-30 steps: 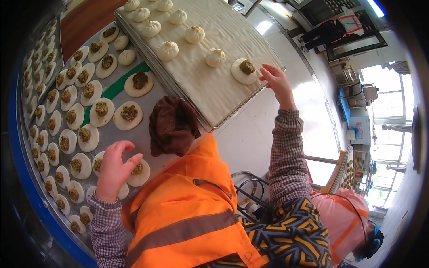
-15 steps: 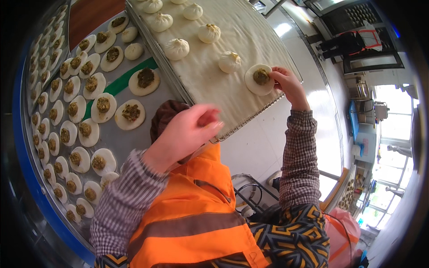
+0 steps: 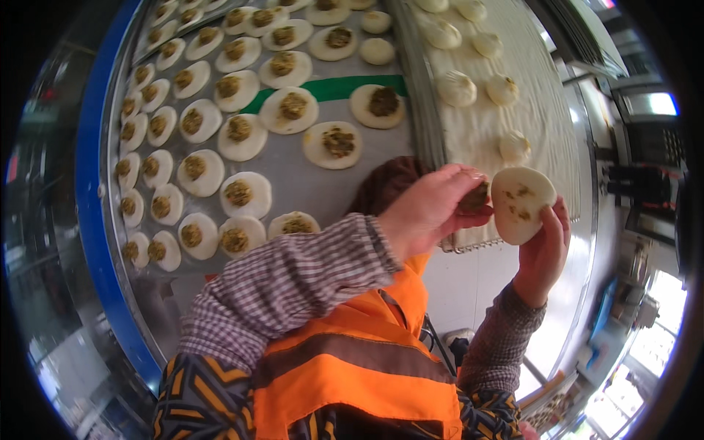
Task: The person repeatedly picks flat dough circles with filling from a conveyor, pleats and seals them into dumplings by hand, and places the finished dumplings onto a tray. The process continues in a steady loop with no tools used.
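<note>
**Dough round held up between two hands above the filled rows**

While the right hand [image 3: 541,253] cradles a flat white dough round [image 3: 522,203] from below and behind, its fingers [image 3: 561,227] curl up along the round's right edge, closed against it, and the palm backs its lower part. The round stands tilted toward the camera, with smears of brown filling on its face. It is held in the air, in front of the near edge of the cloth-covered tray [image 3: 543,110], not resting on anything.

The left hand [image 3: 433,209] comes across from the left in a checked sleeve [image 3: 293,282]. Its fingers [image 3: 469,180] are pressed together around a dark lump of filling [image 3: 475,198], which sits just at the round's left edge, touching or nearly touching it; the exact contact is hard to tell.

On the tray lie several shaped, pleated buns [image 3: 456,88], spaced apart along the white cloth. To the left, the grey table [image 3: 308,183] with a blue rim [image 3: 92,220] carries many open dough discs [image 3: 246,194], each with a brown mound of filling in its middle, set in curving rows. A green strip [image 3: 330,86] crosses the table among the upper discs. An orange vest [image 3: 352,367] with a grey band fills the lower middle of the view, and a brown cloth [image 3: 385,183] shows just behind the left wrist.
</note>
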Tool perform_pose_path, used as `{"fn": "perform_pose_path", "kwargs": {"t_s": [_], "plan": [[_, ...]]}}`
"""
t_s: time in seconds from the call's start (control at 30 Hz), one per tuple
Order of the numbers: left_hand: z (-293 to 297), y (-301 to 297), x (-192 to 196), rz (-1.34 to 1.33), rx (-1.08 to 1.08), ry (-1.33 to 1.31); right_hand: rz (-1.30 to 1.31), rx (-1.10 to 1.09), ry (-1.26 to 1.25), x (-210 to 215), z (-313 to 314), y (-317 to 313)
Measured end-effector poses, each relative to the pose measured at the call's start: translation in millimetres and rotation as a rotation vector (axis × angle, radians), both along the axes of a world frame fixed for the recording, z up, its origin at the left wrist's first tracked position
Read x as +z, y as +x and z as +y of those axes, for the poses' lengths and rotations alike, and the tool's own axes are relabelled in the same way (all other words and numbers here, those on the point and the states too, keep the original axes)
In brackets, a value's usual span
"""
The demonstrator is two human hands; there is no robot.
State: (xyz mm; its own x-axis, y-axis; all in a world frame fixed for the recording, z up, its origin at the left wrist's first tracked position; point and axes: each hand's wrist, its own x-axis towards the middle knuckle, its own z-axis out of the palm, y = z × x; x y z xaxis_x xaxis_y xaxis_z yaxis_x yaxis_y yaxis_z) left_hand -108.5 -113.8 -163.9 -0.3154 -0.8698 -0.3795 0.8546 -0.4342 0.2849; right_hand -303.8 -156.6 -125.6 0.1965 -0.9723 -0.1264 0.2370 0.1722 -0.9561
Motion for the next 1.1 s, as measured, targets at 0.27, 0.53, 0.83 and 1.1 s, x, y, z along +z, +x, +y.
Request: {"fn": "perform_pose_path", "kwargs": {"t_s": [0.27,0.53,0.83,1.1], "plan": [[138,202,8,-0.788,0.206,-0.075,-0.224,0.085,0.173,-20,27,65],[231,269,-15,-1.098,0.406,0.113,-0.162,0.172,0.231,-29,52,107],[218,248,-46,-2.109,0.156,-0.085,-0.143,0.281,0.225,-26,68,140],[215,253,-9,-1.868,0.286,-0.094,-0.060,0.251,0.259,-17,75,166]]}}
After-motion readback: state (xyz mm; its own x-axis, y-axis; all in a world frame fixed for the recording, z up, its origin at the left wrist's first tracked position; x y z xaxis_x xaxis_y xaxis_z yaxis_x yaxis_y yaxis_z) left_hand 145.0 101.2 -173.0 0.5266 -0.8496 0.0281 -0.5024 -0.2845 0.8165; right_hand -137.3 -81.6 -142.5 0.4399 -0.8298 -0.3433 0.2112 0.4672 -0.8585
